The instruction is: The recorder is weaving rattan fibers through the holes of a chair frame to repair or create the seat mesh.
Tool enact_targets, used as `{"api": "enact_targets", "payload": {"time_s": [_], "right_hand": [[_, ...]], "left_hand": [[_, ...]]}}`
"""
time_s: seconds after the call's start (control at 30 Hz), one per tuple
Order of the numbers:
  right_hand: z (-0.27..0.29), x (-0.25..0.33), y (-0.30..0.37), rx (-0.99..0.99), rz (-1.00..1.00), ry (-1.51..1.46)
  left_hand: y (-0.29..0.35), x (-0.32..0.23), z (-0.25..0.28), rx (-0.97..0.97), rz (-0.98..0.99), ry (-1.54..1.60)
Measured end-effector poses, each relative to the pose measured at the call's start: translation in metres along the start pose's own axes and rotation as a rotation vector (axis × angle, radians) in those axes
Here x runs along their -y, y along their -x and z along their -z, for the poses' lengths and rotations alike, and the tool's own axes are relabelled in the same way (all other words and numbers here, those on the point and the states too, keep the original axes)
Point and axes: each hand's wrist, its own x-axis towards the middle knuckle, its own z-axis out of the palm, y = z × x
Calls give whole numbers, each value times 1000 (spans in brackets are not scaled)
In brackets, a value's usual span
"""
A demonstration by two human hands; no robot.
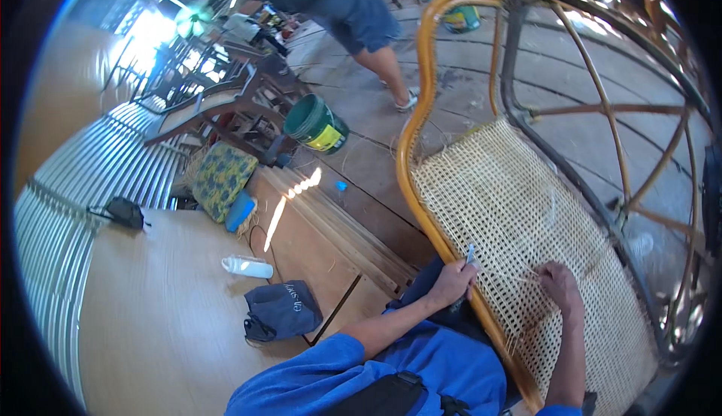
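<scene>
A woven cane panel (519,213) in an open lattice fills a curved rattan chair frame (410,145), which lies in front of me and to the right. My left hand (453,282) rests at the orange-brown pole along the panel's near edge. Its fingers are closed round a small thin tool (471,252), whose pale, narrow end sticks up; the rest is hidden in the fist. Over the middle of the weave is my right hand (558,284), fingers pinched together. Whatever sits between those fingertips is too small to make out.
Dark poles and thin rattan struts (609,115) rise beyond the panel. Left are a dark drawstring bag (282,311), a white bottle (247,266) and stacked boards (331,220). A green bucket (316,124) stands farther off, near a walking person (353,18) in shorts.
</scene>
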Motion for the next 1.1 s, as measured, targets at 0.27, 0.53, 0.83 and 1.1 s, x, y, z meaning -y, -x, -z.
{"api": "enact_targets", "payload": {"time_s": [0.27, 0.53, 0.83, 1.1], "right_hand": [[-2, -3, -9, -59, -188, -252], [-4, -16, -14, -172, -211, -343], [4, -33, -7, -416, -97, -924], [-7, -40, -2, -538, -118, -1326]], "left_hand": [[-11, -7, 1, 127, 39, 51], [-15, -7, 5, 156, 17, 66], [-8, -23, 9, 202, 92, 194], [11, -36, 1, 304, 110, 206]]}}
